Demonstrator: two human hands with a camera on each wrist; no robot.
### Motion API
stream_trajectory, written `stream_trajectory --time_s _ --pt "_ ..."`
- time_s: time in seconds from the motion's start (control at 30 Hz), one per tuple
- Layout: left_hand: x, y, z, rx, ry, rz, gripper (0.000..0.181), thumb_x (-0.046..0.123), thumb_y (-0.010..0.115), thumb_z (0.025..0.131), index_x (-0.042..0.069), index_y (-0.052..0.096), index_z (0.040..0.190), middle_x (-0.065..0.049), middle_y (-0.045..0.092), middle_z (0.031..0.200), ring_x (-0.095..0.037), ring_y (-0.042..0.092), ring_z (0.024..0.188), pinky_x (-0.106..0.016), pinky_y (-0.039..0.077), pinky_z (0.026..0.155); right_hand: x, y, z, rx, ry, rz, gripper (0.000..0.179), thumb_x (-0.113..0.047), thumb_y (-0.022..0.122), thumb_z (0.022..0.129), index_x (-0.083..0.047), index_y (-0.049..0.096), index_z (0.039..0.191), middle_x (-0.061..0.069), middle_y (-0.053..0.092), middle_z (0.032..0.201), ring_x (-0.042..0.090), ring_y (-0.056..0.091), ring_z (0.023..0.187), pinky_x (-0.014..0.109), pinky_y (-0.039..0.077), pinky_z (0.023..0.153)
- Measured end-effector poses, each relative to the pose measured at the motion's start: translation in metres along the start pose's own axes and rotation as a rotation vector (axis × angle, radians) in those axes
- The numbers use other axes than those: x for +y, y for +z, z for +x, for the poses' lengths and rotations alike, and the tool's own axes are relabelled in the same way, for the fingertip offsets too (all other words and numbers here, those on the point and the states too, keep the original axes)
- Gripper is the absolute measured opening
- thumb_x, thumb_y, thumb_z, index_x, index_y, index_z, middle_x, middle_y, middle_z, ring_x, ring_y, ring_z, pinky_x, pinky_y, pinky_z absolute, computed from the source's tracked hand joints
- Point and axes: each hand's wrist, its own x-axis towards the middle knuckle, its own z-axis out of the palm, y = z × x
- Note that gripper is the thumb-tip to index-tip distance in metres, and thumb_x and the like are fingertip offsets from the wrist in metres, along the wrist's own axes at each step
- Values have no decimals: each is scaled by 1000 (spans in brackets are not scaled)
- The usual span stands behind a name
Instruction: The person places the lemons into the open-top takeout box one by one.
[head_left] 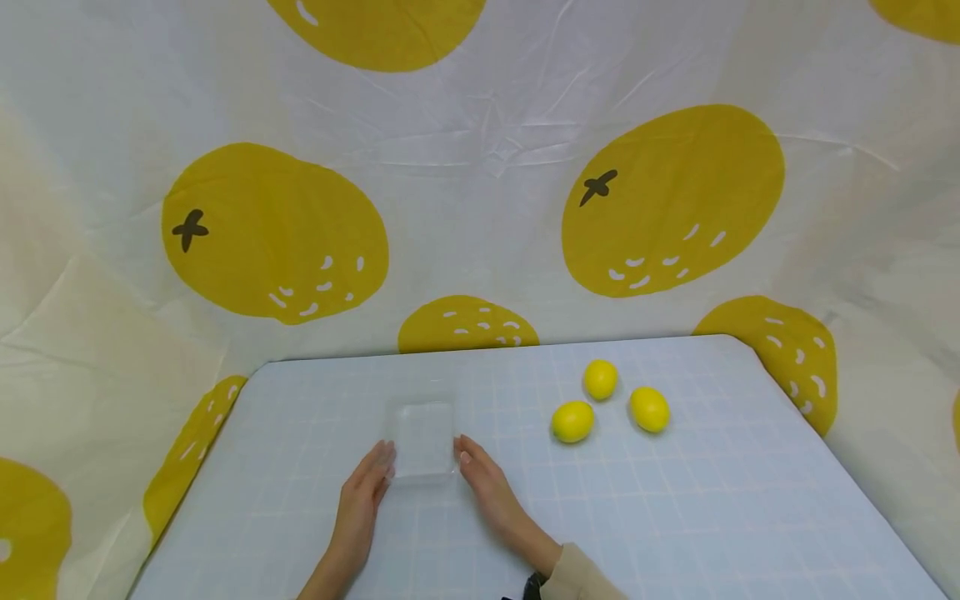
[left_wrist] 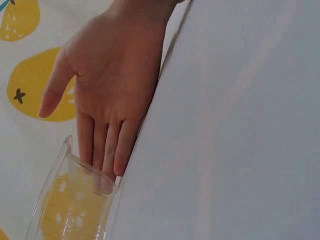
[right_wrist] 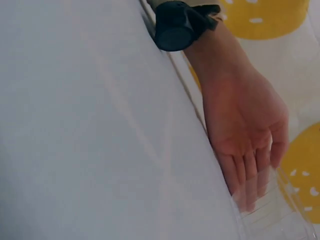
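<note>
A clear plastic container (head_left: 423,442) with a rectangular outline rests on the cloth-covered table, left of the middle in the head view. My left hand (head_left: 360,498) lies along its left side; in the left wrist view straight fingers (left_wrist: 100,145) reach the wall of the see-through box (left_wrist: 72,205). Against the opposite side is my right hand (head_left: 491,493). Its extended fingers (right_wrist: 250,172) show partly through the clear plastic in the right wrist view, thumb near the rim. Neither hand is curled round the container.
Three yellow lemons, a back one (head_left: 601,380), a left one (head_left: 573,422) and a right one (head_left: 649,409), sit close together right of the container. A pale blue checked cloth (head_left: 712,500) covers the table. Behind hangs a white curtain (head_left: 480,208) printed with yellow fruit.
</note>
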Motion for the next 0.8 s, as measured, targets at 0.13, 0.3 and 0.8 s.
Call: stream_trajectory --time_s 0.13,0.3,0.8 --pt "-5 10 0 -39 22 -15 59 22 42 107 0 18 157 -14 27 160 -25 24 147 -21 32 110 0 -12 -5 4 6 -25 60 -33 37 108 7 28 152 21 36 155 35 30 145 50 21 118" --pt "-11 24 2 -91 59 3 60 23 39 108 0 15 157 -15 24 161 -28 20 149 -20 31 110 0 -29 -11 1 23 -33 61 -33 36 108 7 25 153 21 33 156 36 27 145 53 18 118" --pt "-21 71 3 -188 70 -19 57 16 32 107 -4 12 156 -17 8 164 -32 2 151 -35 16 117 -5 -77 -26 19 62 109 63 -31 37 108 12 20 152 27 24 158 37 21 147 18 31 110"
